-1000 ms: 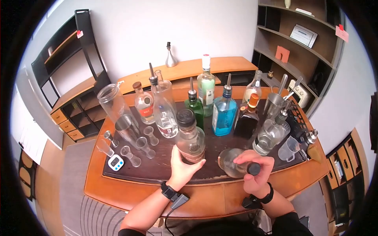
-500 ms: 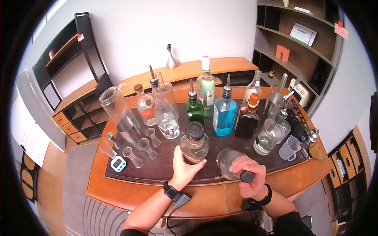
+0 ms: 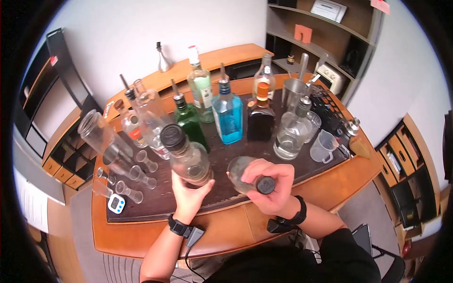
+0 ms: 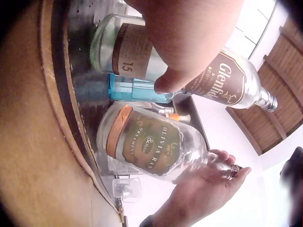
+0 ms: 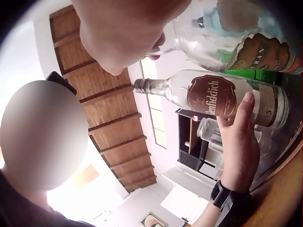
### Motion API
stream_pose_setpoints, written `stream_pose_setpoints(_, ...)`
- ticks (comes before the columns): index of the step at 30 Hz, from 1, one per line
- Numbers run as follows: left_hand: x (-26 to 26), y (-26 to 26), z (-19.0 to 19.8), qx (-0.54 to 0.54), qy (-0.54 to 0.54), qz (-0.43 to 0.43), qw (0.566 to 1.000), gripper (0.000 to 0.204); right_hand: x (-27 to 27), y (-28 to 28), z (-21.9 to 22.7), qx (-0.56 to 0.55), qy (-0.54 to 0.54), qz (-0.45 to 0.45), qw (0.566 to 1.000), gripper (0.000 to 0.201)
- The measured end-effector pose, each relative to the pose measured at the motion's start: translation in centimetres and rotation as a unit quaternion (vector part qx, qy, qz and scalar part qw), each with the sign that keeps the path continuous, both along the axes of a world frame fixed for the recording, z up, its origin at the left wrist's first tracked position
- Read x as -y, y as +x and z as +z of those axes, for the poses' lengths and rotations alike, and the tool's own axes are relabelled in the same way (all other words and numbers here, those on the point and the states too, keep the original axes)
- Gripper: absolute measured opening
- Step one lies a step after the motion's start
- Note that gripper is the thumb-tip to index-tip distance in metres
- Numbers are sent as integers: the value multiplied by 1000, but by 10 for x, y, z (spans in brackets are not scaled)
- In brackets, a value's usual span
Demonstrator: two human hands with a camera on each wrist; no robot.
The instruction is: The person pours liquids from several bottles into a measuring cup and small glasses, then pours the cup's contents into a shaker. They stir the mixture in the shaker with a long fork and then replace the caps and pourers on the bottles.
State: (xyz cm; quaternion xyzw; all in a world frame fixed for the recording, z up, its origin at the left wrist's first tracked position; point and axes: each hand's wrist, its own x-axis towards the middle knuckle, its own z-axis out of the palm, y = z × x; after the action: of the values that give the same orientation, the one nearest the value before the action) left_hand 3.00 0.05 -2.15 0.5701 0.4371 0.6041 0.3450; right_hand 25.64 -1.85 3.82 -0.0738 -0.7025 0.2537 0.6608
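My left hand (image 3: 188,198) grips a clear bottle with a dark cap (image 3: 173,137) around its lower body. In the left wrist view this bottle (image 4: 225,78) has a brown Glenfiddich label and stands nearly upright, close over the desk mat. With curled fingers and thumb, my right hand (image 3: 276,186) holds a second dark-capped clear bottle (image 3: 238,170) by the neck. Its dark label (image 4: 154,144) reads OLIVIA RAN, above an orange-brown band near the base. The two bottles are side by side at the desk's front; both look empty.
Behind stand a green bottle (image 3: 188,118), a blue bottle (image 3: 229,118), a dark brown bottle (image 3: 261,120) and other bottles. To the left are several small glass jiggers (image 3: 130,193), a timer (image 3: 116,203) and a metal shaker tin (image 3: 118,160). A plastic measuring jug (image 3: 323,147) stands right.
The head view has swung right, so the desk's contents sit further left. The Glenfiddich bottle's top tipped toward me, then leaned back. Both hands have kept their holds.
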Motion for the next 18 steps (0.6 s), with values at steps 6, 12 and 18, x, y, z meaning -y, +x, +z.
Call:
stream_pose_setpoints(6, 1, -2, 1, -61, 7, 13, 998, 76, -1, -2, -4, -7, 15, -19, 1000, 65)
stream_pose_setpoints(12, 6, 1, 9, -59, -6, 8, 998, 72, 2, -4, -3, 14, 30, -15, 999, 72)
stream_pose_setpoints(18, 5, 0, 7, -55, -7, 8, 998, 73, 4, -5, -3, 8, 19, -17, 1000, 73)
